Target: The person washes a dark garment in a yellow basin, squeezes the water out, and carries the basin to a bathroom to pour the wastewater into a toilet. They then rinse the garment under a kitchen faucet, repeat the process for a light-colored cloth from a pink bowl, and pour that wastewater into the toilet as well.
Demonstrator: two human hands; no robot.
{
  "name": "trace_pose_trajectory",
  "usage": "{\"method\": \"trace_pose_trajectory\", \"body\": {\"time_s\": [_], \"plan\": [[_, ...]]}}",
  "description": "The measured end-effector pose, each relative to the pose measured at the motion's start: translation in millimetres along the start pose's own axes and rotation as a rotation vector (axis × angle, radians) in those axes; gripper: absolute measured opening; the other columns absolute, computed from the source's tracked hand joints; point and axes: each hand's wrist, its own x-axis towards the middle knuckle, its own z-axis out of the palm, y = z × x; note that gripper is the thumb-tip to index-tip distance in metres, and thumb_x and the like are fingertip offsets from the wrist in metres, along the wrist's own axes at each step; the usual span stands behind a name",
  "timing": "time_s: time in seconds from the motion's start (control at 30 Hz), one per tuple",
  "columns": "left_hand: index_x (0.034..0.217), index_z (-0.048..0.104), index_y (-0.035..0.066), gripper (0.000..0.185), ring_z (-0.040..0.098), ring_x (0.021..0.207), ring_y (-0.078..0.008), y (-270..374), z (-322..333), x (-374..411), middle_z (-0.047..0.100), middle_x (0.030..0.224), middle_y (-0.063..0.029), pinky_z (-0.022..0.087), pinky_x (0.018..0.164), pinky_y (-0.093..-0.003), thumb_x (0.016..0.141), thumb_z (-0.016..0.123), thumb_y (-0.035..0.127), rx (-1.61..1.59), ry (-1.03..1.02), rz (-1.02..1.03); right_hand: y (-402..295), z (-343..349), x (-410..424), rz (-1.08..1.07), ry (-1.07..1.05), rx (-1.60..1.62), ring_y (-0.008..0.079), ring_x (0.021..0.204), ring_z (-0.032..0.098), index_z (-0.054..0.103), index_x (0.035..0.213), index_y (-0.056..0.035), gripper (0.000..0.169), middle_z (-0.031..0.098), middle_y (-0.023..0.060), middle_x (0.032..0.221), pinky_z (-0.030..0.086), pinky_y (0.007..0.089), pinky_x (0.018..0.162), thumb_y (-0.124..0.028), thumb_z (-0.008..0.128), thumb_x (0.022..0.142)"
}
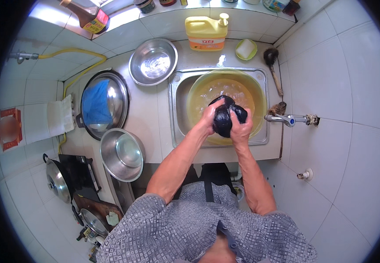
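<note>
Both of my hands grip a wet, glossy black bundle (222,121) with rounded lobes; whether it is cloth or something else I cannot tell. On its left side, my left hand (211,115) has its thumb over the top. My right hand (241,126) clasps the right side, the thumb pressed into a fold near the middle. Some suds show on the bundle and fingers. Beneath is a large yellowish basin (194,95) of bubbly water, set inside a stainless steel sink (180,93). My forearms hide part of the basin's near rim.
A faucet (288,120) juts from the right wall. Behind the sink stand a yellow detergent jug (206,34) and a green soap dish (249,56). A brush (273,70) lies right. Metal bowls (153,61) and a lid (119,98) with blue cloth (97,103) occupy the left.
</note>
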Motion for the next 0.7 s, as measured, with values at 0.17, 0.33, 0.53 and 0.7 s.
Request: {"method": "trace_pose_trajectory", "body": {"time_s": [0.17, 0.33, 0.53, 0.7], "plan": [[0.116, 0.069, 0.006, 0.044, 0.075, 0.09, -0.0253, 1.2, -13.6, 2.4, 0.075, 0.106, -0.013, 0.062, 0.082, -0.0396, 0.102, 0.05, 0.044, -0.033, -0.148, -0.141, -0.6, -5.3, 5.5, -0.052, -0.158, -0.043, 0.0127, 0.076, 0.063, 0.062, 0.098, -0.0026, 0.024, 0.067, 0.0059, 0.082, 0.053, 0.0313, 0.069, -0.017, 0.078, 0.088], [0.118, 0.069, 0.009, 0.044, 0.074, 0.091, -0.0262, -0.1, -26.7, 1.8, 0.075, 0.105, -0.0117, 0.062, 0.084, -0.0429, 0.101, 0.046, 0.042, -0.009, -0.155, -0.17, -7.8, -8.7, 8.5, -0.106, -0.284, -0.109, 0.0171, 0.077, 0.068, 0.062, 0.101, -0.0036, 0.028, 0.07, 0.0124, 0.082, 0.055, 0.0355, 0.07, -0.02, 0.079, 0.085], [0.122, 0.067, 0.006, 0.045, 0.074, 0.093, -0.0279, -2.2, -42.0, 3.2, 0.074, 0.108, -0.0137, 0.062, 0.085, -0.0433, 0.103, 0.042, 0.039, -0.005, -0.21, -0.214, -19.9, -11.6, 6.7, -0.091, -0.364, -0.069, 0.0168, 0.078, 0.067, 0.062, 0.102, -0.0027, 0.029, 0.07, 0.0114, 0.084, 0.055, 0.0351, 0.072, -0.02, 0.079, 0.086], [0.117, 0.07, 0.007, 0.041, 0.075, 0.088, -0.0252, 4.5, -2.8, -13.4, 0.075, 0.103, -0.0116, 0.061, 0.081, -0.0411, 0.1, 0.052, 0.04, 0.11, 0.051, -0.143, 9.8, -18.4, 0.8, 0.007, -0.242, -0.037, 0.0162, 0.083, 0.065, 0.062, 0.104, -0.0011, 0.029, 0.069, 0.01, 0.089, 0.054, 0.0337, 0.077, -0.021, 0.078, 0.089]]}}
